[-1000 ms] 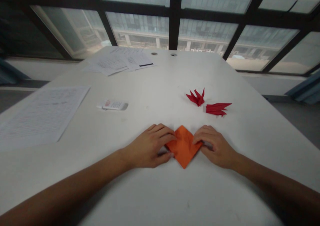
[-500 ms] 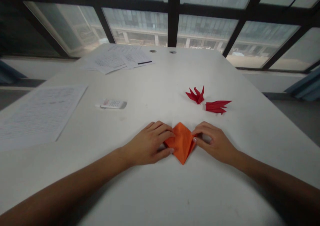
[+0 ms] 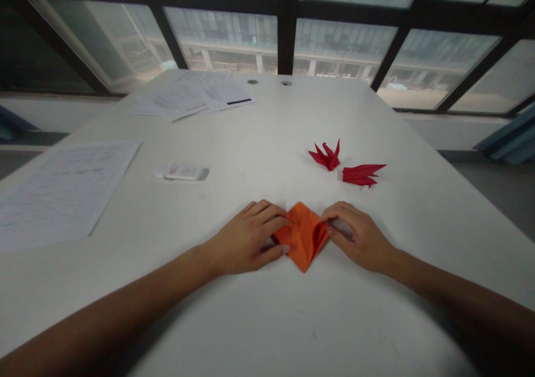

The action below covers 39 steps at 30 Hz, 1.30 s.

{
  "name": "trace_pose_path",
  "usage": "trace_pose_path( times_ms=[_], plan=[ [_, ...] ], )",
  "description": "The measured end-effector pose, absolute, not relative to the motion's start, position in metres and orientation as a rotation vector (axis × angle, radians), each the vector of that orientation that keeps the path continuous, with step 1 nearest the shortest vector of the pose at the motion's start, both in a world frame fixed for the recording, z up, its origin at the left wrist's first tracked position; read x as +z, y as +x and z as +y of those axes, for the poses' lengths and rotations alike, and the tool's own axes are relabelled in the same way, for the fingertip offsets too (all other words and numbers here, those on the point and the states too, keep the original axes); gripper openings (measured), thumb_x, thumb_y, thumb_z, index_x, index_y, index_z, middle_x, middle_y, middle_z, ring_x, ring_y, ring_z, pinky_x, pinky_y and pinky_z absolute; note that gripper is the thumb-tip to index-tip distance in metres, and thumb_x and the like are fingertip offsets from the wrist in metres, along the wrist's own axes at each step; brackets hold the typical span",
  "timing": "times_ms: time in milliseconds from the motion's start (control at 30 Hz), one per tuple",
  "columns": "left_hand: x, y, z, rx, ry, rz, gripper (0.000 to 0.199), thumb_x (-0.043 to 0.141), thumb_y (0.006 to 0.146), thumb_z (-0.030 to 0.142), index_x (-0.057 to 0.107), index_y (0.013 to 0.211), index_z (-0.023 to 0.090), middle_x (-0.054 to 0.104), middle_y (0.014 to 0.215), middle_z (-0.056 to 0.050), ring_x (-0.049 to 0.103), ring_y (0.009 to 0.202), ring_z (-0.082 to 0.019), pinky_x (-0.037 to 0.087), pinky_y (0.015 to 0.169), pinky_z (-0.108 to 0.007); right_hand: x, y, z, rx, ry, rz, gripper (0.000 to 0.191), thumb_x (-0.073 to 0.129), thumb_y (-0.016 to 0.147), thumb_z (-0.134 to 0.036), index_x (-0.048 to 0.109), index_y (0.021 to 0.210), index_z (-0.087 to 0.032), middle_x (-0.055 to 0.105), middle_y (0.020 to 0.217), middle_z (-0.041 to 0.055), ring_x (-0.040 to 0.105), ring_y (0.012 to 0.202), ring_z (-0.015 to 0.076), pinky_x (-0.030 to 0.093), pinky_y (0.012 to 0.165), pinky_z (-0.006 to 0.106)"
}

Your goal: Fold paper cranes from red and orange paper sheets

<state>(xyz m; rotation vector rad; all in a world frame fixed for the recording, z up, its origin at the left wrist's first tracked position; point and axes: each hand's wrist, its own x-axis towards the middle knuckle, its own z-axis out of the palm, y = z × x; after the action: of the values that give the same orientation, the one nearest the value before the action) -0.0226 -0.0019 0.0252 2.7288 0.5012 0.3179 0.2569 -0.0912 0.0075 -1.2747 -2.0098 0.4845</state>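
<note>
A folded sheet of orange origami paper [image 3: 301,238] lies on the white table in a diamond shape, one point toward me. My left hand [image 3: 254,236] holds its left corner down, fingers bent over the top and thumb on the lower left edge. At the opposite corner, my right hand [image 3: 358,235] pinches the paper between thumb and fingertips. The layers on that side stand apart, showing a dark pocket. Beyond my right hand sit two red folded-paper pieces, one with upright points [image 3: 326,155] and one lying flat with long points [image 3: 363,175].
A white remote-like item with small print [image 3: 184,172] lies left of centre. Printed sheets rest at the left [image 3: 62,187] and at the far left of the table [image 3: 179,98]. Two round holes pierce the table's far edge, by the windows.
The pocket on the right side of the orange paper has opened wider as my right hand moved slightly outward. My left hand stays on the paper. The view has shifted slightly.
</note>
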Motion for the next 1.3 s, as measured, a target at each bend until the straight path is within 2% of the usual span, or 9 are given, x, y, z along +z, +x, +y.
trace_pose_path(
  times_ms=[267,433,567,633,700,767,867,933,1300],
  plan=[
    [0.024,-0.022,-0.001,0.332,2.730,0.500,0.033,0.056,0.099,0.044,0.062,0.123,0.022,0.064,0.128,-0.009,0.055,0.116,-0.027,0.042,0.104,-0.044,0.007,0.259,-0.095,0.533,-1.297,-2.071,0.038,0.055,0.097,-0.018,0.056,0.135,-0.023,0.069,0.101,0.0061,0.062,0.092,0.0221,0.051,0.084,0.040],
    [0.023,-0.022,-0.001,0.340,2.748,0.459,0.034,0.057,0.098,0.044,0.062,0.123,0.022,0.065,0.127,-0.010,0.055,0.117,-0.027,0.042,0.103,-0.044,0.005,0.255,-0.092,0.397,-1.348,-2.144,0.015,0.058,0.099,-0.021,0.066,0.112,-0.021,0.068,0.085,0.0033,0.060,0.079,0.0205,0.047,0.079,0.038],
    [0.024,-0.023,-0.003,0.335,2.776,0.365,0.033,0.056,0.099,0.044,0.063,0.121,0.021,0.066,0.126,-0.010,0.055,0.117,-0.028,0.041,0.102,-0.045,0.004,0.253,-0.091,0.334,-1.365,-2.173,0.007,0.061,0.099,-0.024,0.066,0.104,-0.022,0.070,0.089,0.0026,0.063,0.083,0.0207,0.046,0.083,0.041],
    [0.024,-0.023,-0.003,0.324,2.774,0.319,0.035,0.057,0.098,0.046,0.062,0.122,0.021,0.066,0.126,-0.010,0.055,0.116,-0.028,0.041,0.102,-0.045,0.002,0.251,-0.092,0.275,-1.432,-2.192,0.014,0.066,0.096,-0.026,0.065,0.110,-0.022,0.071,0.100,0.0050,0.064,0.094,0.0238,0.046,0.088,0.043],
    [0.025,-0.023,-0.004,0.326,2.768,0.307,0.037,0.059,0.097,0.046,0.062,0.123,0.020,0.066,0.126,-0.011,0.055,0.116,-0.029,0.041,0.102,-0.046,0.000,0.249,-0.094,0.189,-1.509,-2.181,0.031,0.071,0.092,-0.029,0.063,0.121,-0.022,0.068,0.114,0.0096,0.062,0.106,0.0278,0.047,0.093,0.046],
    [0.025,-0.023,-0.004,0.332,2.765,0.316,0.037,0.059,0.096,0.044,0.061,0.125,0.020,0.066,0.126,-0.011,0.055,0.116,-0.029,0.041,0.103,-0.045,-0.001,0.247,-0.097,0.069,-1.528,-2.133,0.037,0.073,0.089,-0.029,0.062,0.123,-0.019,0.065,0.119,0.0138,0.060,0.110,0.0302,0.048,0.093,0.047],
    [0.025,-0.022,-0.005,0.332,2.763,0.329,0.037,0.059,0.096,0.039,0.060,0.127,0.020,0.067,0.126,-0.011,0.056,0.116,-0.028,0.041,0.103,-0.045,0.002,0.243,-0.101,-0.072,-1.380,-2.221,0.012,0.066,0.093,-0.023,0.067,0.105,-0.020,0.069,0.106,0.0103,0.060,0.097,0.0271,0.047,0.089,0.045],
    [0.025,-0.022,-0.005,0.338,2.757,0.345,0.035,0.060,0.096,0.039,0.061,0.126,0.021,0.067,0.125,-0.010,0.056,0.116,-0.028,0.042,0.102,-0.044,0.007,0.240,-0.104,-0.073,-1.266,-2.342,0.005,0.063,0.095,-0.022,0.068,0.096,-0.021,0.071,0.096,0.0069,0.060,0.091,0.0253,0.045,0.087,0.045],
    [0.022,-0.020,0.002,0.355,2.651,0.392,0.028,0.054,0.103,0.043,0.066,0.120,0.024,0.072,0.118,-0.007,0.060,0.113,-0.023,0.043,0.102,-0.039,0.013,0.240,-0.107,0.004,-1.251,-2.467,0.031,0.069,0.091,-0.045,0.068,0.108,-0.020,0.071,0.106,0.0113,0.059,0.097,0.0309,0.045,0.089,0.050]
  ],
)
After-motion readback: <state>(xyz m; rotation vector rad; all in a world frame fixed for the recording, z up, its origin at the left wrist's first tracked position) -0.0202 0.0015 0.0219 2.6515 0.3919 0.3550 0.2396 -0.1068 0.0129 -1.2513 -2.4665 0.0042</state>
